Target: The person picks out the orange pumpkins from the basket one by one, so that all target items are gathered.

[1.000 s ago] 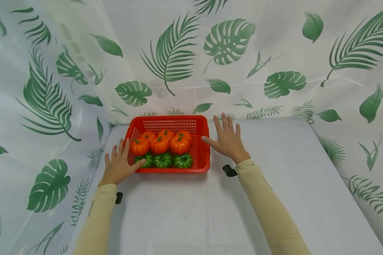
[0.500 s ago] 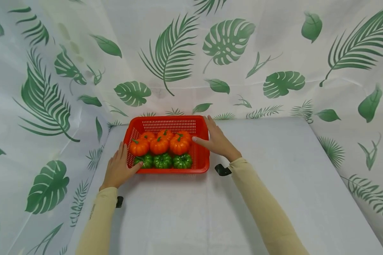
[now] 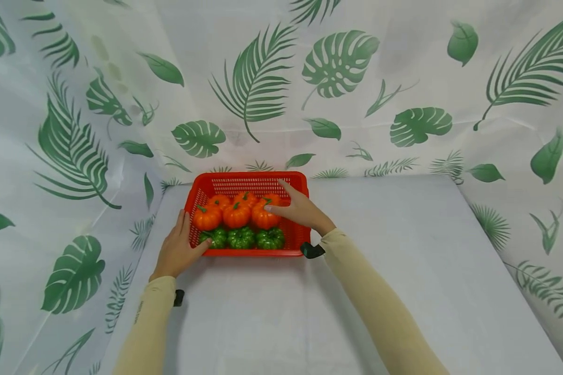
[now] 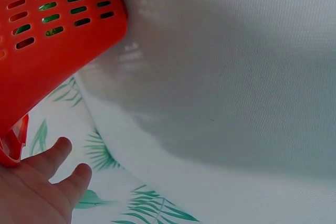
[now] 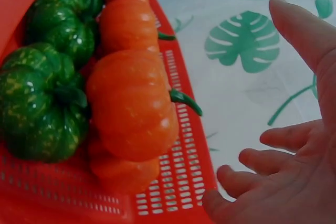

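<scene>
A red plastic basket [image 3: 294, 229] stands against the back of the table, holding several small orange pumpkins [image 3: 237, 215] and a front row of three speckled green pumpkins [image 3: 241, 238]. My left hand [image 3: 175, 253] rests at the basket's front left corner, fingers along the left side and thumb over the front rim. From the left wrist view, two of its fingers extend beside a red handle [image 4: 11, 145]. Over the basket's right part reaches my right hand [image 3: 305, 209], fingers spread, thumb close to the right-hand orange pumpkin [image 5: 131, 106]. Whether the thumb touches it, I cannot tell.
A white-covered table [image 3: 380, 250] extends in front and to the right. Behind it and at both sides hang white sheets with green leaf prints [image 3: 340, 62]. Black wrist straps or mounts [image 3: 313, 250] show under the forearms, which wear beige sleeves [image 3: 375, 291].
My right hand has moved left, from beside the basket's right edge to over its right part. The left hand has settled slightly lower at the corner. Basket and pumpkins stay put.
</scene>
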Available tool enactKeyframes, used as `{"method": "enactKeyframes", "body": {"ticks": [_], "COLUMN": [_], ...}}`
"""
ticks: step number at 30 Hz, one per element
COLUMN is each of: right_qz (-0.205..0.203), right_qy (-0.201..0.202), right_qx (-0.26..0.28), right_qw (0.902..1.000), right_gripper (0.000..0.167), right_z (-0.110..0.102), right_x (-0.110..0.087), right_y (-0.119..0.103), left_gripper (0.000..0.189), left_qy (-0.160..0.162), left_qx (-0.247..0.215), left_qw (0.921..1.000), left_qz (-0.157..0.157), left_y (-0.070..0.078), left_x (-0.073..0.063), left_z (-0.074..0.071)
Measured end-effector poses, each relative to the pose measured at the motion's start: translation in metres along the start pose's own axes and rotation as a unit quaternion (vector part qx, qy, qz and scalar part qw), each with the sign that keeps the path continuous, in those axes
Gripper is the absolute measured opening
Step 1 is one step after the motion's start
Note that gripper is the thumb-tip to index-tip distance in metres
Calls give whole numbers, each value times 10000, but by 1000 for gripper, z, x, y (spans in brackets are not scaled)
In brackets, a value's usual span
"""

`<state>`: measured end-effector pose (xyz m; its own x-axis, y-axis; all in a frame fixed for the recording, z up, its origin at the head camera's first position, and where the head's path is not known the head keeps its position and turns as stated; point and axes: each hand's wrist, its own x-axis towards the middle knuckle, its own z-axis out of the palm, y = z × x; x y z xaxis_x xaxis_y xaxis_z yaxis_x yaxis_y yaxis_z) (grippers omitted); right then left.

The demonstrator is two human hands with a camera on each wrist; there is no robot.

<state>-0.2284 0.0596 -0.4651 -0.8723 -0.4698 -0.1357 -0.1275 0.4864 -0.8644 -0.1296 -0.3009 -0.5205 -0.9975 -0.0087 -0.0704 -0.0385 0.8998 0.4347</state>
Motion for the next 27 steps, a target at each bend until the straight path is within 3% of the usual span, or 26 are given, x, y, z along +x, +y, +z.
{"method": "enactKeyframes", "body": {"ticks": [17, 27], "right_qz": [150, 16], "right_qy": [-719, -693], "right_qx": [-60, -357], "right_qw": [9973, 9970], "right_gripper": [94, 83], "right_z": [24, 30], "right_x": [19, 26], "right_y": [14, 15], "left_gripper": [109, 108], "left_qy": [-23, -9], "left_qx": [-209, -340], "left_qw": [9997, 9993], "left_qz": [-92, -149], "left_y": [2, 2], "left_x": [0, -1], "left_z": [3, 0]}}
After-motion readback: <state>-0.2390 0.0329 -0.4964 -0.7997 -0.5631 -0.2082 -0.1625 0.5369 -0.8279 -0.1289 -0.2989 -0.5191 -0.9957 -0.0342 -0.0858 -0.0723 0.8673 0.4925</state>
